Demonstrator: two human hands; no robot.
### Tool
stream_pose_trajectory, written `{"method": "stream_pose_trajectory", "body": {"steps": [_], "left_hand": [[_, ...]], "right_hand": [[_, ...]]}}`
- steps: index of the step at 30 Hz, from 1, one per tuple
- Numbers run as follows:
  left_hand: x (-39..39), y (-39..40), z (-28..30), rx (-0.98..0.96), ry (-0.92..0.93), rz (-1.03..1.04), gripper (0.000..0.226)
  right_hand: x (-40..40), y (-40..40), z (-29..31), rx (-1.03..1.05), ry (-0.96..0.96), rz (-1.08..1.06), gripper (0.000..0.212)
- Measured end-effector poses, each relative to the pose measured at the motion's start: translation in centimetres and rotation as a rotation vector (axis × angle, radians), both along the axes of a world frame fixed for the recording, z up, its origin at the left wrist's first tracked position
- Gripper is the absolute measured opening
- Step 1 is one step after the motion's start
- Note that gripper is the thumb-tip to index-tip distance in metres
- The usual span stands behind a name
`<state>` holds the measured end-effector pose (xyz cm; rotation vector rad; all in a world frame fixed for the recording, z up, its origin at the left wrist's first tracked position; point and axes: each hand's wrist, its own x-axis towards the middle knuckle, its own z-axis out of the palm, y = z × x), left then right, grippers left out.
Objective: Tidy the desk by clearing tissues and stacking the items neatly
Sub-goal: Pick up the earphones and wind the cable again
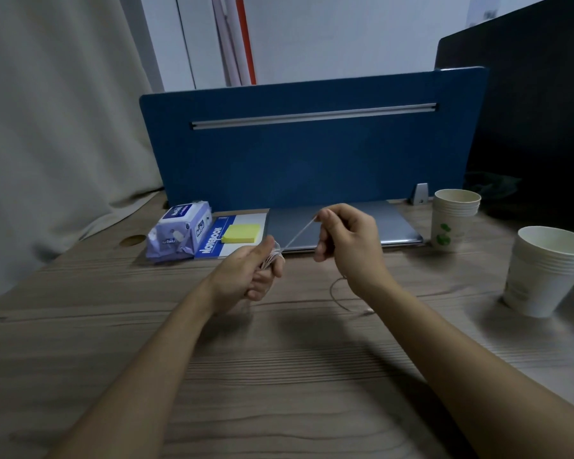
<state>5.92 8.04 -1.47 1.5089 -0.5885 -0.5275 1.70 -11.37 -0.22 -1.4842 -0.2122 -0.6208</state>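
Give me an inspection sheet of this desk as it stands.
Surface: wooden desk, round cable hole at the left.
Job's things: wipes pack lying partly on the notebook; sticky notes on the notebook; closed laptop against the divider; two cup stacks, far and near.
Clutter: loose tissues, nothing seen.
Hands: left hand grips coiled cable; right hand pinches the stretch drawn taut between them.
Cables: thin white cable, its free end trailing on the desk below the right wrist.
Surroundings: blue divider, curtain left, dark screen right.
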Motion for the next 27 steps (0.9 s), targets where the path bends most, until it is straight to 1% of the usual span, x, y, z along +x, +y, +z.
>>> {"method": "stream_pose_trajectory", "body": {"steps": [3,5,7,9,11,14,16,19,21,23,24,26,27], "left_hand": [[-0.4,0.1,0.9,-0.087,0.176,-0.185,0.046],[-0.5,0.3,1.3,-0.182,0.284,-0.286,0.039],[-0.5,0.5,1.6,-0.264,0.321,-0.325,0.035],[-0.4,0.6,1.6,-0.335,0.317,-0.314,0.032],[-0.3,0.4,1.6,-0.427,0.313,-0.258,0.027],[0.0,0.0,1.2,-0.573,0.228,-0.054,0.023],[0.1,-0.1,1.2,-0.670,0.245,0.027,0.024],[0.4,-0.1,1.4,-0.810,0.327,0.108,0.030],[0.6,-0.1,1.5,-0.856,0.335,0.201,0.037],[0.8,-0.1,1.4,-0.877,0.323,0.258,0.042],[0.9,-0.1,1.4,-0.868,0.304,0.275,0.039],[1.2,0.0,1.3,-0.801,0.231,0.310,0.034],[1.3,0.0,1.1,-0.719,0.164,0.331,0.034]], "right_hand": [[0.6,-0.5,-0.5,0.041,0.028,-0.016,0.019],[0.9,-0.8,-0.9,0.029,0.047,-0.035,0.018],[1.2,-0.9,-1.4,-0.007,0.077,-0.052,0.019],[1.4,-0.8,-2.1,-0.074,0.116,-0.069,0.019],[1.4,-0.6,-2.7,-0.180,0.162,-0.070,0.020],[1.2,0.0,-3.4,-0.369,0.224,0.011,0.021],[1.1,0.6,-3.7,-0.537,0.226,0.056,0.022],[0.7,2.1,-4.1,-0.887,0.139,0.075,0.024],[0.3,3.2,-4.3,-1.002,0.063,0.094,0.025],[-0.1,4.0,-4.4,-1.063,-0.001,0.105,0.026],[-0.2,4.3,-4.5,-1.104,-0.027,0.096,0.026],[-0.4,4.5,-4.6,-1.185,-0.056,0.070,0.028],[-0.5,4.5,-4.5,-1.205,-0.072,0.064,0.027]]}}
